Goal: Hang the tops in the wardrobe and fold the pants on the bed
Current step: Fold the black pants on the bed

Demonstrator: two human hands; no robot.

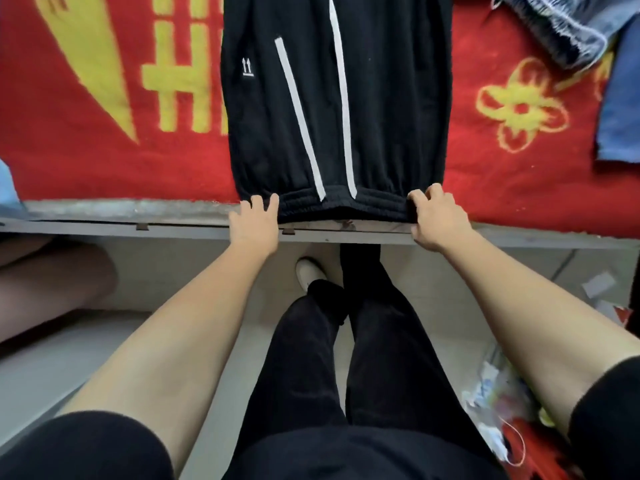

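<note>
My right hand (436,216) pinches the black white-striped pants (332,98) at the waistband. My left hand (254,220) touches it, grip unclear. A crumpled blue denim garment (554,29) lies well apart.

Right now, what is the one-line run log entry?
step: fold pants | black pants: flat on red blanket | left hand: holds waistband corner | right hand: holds opposite corner

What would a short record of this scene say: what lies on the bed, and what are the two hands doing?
pants: black with white stripes, flat on the blanket, waistband at the edge of the bed
blanket: red with yellow pattern
left hand: at the waistband's left corner; hold unclear
right hand: fingers curled on the right corner
other clothes: blue cloth and grey-blue garment at the right
</note>
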